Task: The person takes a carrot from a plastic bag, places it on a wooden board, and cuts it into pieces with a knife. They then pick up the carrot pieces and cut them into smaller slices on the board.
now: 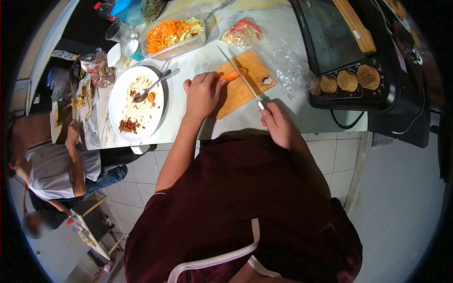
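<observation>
- Table (207, 59): pale marbled top, crowded; black oven (349, 42) at its right end; a seated person (56, 170) beyond its left end
- White plate (118, 101) left of the work area, with food scraps and a spoon (150, 88) on it; clear tub of shredded carrot (174, 33) behind the plate
- Wooden cutting board (238, 96) near the table's front edge; a crumpled plastic bag (283, 63) lies against its right corner
- Hands: left hand (203, 93) curled, pressing down on the carrot; right hand (278, 123) clenched on the knife handle
- Knife (240, 75): long blade lies diagonally across the board, over the carrot
- Carrot (232, 74): lies on the board's far-left part, its near end under the left fingers
- Risk (judgement): left fingertips sit just beside the blade, so a rolling carrot or a slipping edge could nick them; the bag could snag the blade
</observation>
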Demonstrator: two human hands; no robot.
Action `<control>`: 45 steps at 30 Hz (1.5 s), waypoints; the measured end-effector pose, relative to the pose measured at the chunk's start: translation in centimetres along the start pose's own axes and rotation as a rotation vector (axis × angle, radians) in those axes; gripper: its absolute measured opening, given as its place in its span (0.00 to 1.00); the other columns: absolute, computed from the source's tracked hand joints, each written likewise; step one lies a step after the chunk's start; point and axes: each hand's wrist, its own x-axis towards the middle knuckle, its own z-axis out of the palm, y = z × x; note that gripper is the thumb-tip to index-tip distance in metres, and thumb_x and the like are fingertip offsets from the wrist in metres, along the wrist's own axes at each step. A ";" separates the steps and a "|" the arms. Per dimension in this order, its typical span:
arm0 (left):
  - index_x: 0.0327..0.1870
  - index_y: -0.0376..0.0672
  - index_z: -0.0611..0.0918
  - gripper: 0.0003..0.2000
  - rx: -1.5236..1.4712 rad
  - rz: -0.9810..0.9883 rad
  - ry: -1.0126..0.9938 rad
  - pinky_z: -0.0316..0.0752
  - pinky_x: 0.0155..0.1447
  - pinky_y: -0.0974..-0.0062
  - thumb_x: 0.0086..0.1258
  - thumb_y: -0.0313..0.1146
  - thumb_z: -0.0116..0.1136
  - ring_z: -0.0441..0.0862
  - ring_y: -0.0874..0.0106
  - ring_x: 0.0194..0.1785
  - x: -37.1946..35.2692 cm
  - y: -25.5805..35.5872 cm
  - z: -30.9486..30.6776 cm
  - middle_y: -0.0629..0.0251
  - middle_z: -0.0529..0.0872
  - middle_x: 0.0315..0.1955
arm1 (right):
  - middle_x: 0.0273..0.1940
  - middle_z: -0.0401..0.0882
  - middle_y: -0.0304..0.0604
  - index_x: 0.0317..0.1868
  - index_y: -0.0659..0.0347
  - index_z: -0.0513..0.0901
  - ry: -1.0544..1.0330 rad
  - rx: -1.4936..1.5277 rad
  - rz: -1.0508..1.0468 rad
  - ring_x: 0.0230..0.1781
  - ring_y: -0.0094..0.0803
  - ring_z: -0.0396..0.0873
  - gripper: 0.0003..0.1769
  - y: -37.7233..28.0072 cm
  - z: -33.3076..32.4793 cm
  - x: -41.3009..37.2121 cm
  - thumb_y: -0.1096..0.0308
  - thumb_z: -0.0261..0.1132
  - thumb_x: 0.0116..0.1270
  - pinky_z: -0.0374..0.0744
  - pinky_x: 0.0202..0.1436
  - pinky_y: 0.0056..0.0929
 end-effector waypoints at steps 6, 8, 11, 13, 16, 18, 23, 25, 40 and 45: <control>0.45 0.45 0.84 0.13 0.002 0.019 -0.010 0.61 0.52 0.61 0.64 0.42 0.62 0.80 0.66 0.47 -0.3 0.1 -0.3 0.64 0.85 0.40 | 0.28 0.71 0.41 0.43 0.64 0.71 0.071 -0.150 0.028 0.30 0.29 0.71 0.14 -1.5 0.0 0.3 0.59 0.50 0.76 0.72 0.39 0.30; 0.45 0.45 0.83 0.13 0.007 0.011 -0.012 0.61 0.52 0.62 0.64 0.41 0.63 0.80 0.66 0.47 -0.3 0.0 -0.2 0.64 0.85 0.39 | 0.28 0.72 0.44 0.43 0.64 0.72 0.096 -0.193 0.032 0.30 0.32 0.72 0.15 -2.1 0.0 0.3 0.58 0.51 0.76 0.72 0.39 0.32; 0.45 0.45 0.83 0.13 0.011 -0.005 -0.031 0.61 0.52 0.62 0.64 0.40 0.63 0.80 0.65 0.46 -0.3 0.4 -0.4 0.65 0.85 0.39 | 0.31 0.76 0.52 0.44 0.63 0.73 0.131 -0.239 0.067 0.34 0.46 0.76 0.16 -3.1 0.2 0.1 0.56 0.51 0.75 0.73 0.40 0.38; 0.45 0.45 0.83 0.13 0.013 -0.013 -0.049 0.61 0.52 0.62 0.64 0.40 0.63 0.80 0.66 0.47 -0.4 0.5 -0.4 0.65 0.85 0.39 | 0.34 0.78 0.59 0.46 0.63 0.73 0.129 -0.320 0.072 0.39 0.58 0.76 0.17 -3.5 0.2 0.0 0.56 0.50 0.75 0.73 0.41 0.45; 0.44 0.45 0.83 0.13 0.013 0.003 -0.035 0.61 0.52 0.62 0.64 0.40 0.63 0.80 0.65 0.46 -0.7 0.7 -0.3 0.65 0.85 0.38 | 0.36 0.78 0.62 0.44 0.62 0.72 0.164 -0.397 0.011 0.40 0.62 0.77 0.18 -3.6 0.4 -0.2 0.54 0.48 0.75 0.73 0.42 0.55; 0.43 0.45 0.83 0.13 -0.010 -0.007 -0.030 0.61 0.53 0.60 0.63 0.41 0.64 0.79 0.65 0.46 -0.7 0.9 -0.4 0.64 0.84 0.37 | 0.36 0.79 0.62 0.43 0.62 0.72 0.155 -0.422 0.029 0.40 0.62 0.77 0.19 -3.4 0.6 -0.1 0.53 0.48 0.75 0.73 0.43 0.56; 0.44 0.47 0.84 0.13 -0.006 -0.018 -0.041 0.61 0.53 0.61 0.63 0.41 0.64 0.79 0.66 0.46 -0.7 0.9 -0.4 0.65 0.84 0.37 | 0.36 0.80 0.61 0.41 0.63 0.73 0.148 -0.525 0.045 0.39 0.62 0.77 0.20 -2.9 1.0 0.2 0.54 0.46 0.76 0.74 0.43 0.56; 0.45 0.47 0.84 0.13 -0.011 -0.018 -0.045 0.61 0.53 0.61 0.63 0.42 0.63 0.79 0.66 0.46 -0.8 0.9 -0.3 0.65 0.84 0.37 | 0.34 0.80 0.62 0.42 0.64 0.73 0.146 -0.593 0.035 0.37 0.62 0.78 0.19 -2.6 1.2 0.4 0.54 0.46 0.75 0.74 0.43 0.57; 0.46 0.49 0.85 0.13 -0.012 0.005 -0.032 0.59 0.52 0.63 0.63 0.41 0.63 0.78 0.69 0.46 -0.8 0.4 -0.1 0.70 0.84 0.37 | 0.26 0.79 0.61 0.40 0.65 0.70 0.230 -0.589 -0.046 0.30 0.62 0.78 0.17 -3.1 1.7 0.8 0.56 0.49 0.75 0.74 0.36 0.58; 0.47 0.48 0.85 0.14 -0.020 0.006 -0.043 0.59 0.52 0.63 0.64 0.41 0.63 0.77 0.70 0.46 -0.7 0.2 0.2 0.69 0.83 0.36 | 0.25 0.79 0.60 0.39 0.66 0.70 0.213 -0.604 -0.039 0.28 0.61 0.79 0.17 -3.0 1.7 1.2 0.57 0.49 0.75 0.74 0.34 0.57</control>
